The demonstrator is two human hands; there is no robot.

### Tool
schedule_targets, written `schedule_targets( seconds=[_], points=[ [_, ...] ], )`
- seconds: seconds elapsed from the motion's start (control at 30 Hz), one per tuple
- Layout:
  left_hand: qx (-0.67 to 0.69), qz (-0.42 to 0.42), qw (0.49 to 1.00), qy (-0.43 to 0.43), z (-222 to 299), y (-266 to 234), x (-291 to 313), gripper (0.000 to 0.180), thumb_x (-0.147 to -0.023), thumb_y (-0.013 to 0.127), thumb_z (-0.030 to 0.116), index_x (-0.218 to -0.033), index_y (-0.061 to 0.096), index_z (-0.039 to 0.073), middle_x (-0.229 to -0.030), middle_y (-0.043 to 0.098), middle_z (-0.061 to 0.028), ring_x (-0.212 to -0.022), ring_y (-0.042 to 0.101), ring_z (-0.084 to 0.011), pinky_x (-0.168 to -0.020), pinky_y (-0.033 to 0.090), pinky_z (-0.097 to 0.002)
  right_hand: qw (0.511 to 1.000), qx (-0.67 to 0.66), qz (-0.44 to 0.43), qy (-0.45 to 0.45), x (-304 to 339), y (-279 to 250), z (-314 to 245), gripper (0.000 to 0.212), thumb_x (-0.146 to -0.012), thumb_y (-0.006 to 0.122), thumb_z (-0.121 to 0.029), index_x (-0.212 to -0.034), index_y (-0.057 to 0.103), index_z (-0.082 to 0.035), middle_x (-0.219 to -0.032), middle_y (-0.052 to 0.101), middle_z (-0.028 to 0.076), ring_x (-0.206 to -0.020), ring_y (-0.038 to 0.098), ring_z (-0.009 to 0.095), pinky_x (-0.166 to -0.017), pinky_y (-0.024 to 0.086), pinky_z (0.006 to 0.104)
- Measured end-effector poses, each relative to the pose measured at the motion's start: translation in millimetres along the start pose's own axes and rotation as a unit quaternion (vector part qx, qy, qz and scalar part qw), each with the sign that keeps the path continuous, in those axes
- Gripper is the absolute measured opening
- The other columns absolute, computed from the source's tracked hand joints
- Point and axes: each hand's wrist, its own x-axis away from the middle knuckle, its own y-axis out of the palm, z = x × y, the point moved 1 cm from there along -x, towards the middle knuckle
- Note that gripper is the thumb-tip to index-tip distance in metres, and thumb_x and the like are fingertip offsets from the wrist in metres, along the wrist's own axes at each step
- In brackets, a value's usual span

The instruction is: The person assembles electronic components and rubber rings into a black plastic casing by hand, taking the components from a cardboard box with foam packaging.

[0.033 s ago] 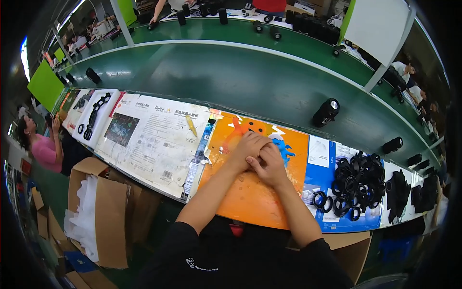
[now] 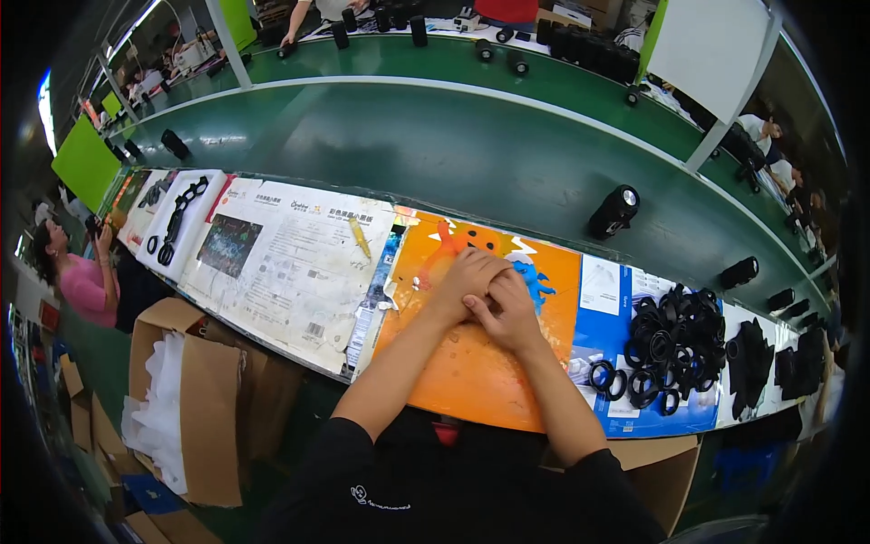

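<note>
Both my hands are clasped together above the orange printed board in front of me. My left hand and my right hand have their fingers folded against each other, with the right thumb lying across the left hand. No object shows in either; the space between the palms is hidden. A yellow cutter-like tool lies to the left on a white printed board. To the right, a heap of black rings and straps rests on a blue printed sheet.
A green conveyor belt runs beyond the bench, with a black cylindrical device on it. At left are a white foam tray with black straps, an opened cardboard box and a person in pink. More black pieces lie at far right.
</note>
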Motion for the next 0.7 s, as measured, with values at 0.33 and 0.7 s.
schedule_targets(
  seconds=[0.33,0.7],
  points=[
    [-0.005,0.029,1.000,-0.005,4,8,-13,0.049,-0.082,0.077,0.019,-0.128,0.068,0.004,-0.120,0.072,-0.0148,-0.119,0.067,-0.0356,-0.108,0.047,-0.0490,0.998,0.041,0.000,0.044,4,-6,5,0.041,-0.103,0.077,-0.035,-0.123,0.073,0.000,-0.134,0.068,0.022,-0.136,0.058,0.042,-0.120,0.042,0.0510],
    [-0.025,0.006,0.993,-0.117,5,3,0,0.025,-0.098,0.067,-0.001,-0.123,0.072,0.001,-0.121,0.074,-0.0166,-0.115,0.071,-0.0365,-0.103,0.055,-0.0446,0.967,0.176,0.184,-0.001,55,-142,-70,0.036,-0.093,0.078,-0.011,-0.128,0.073,-0.004,-0.142,0.065,0.018,-0.133,0.060,0.038,-0.115,0.047,0.0523]
  ],
)
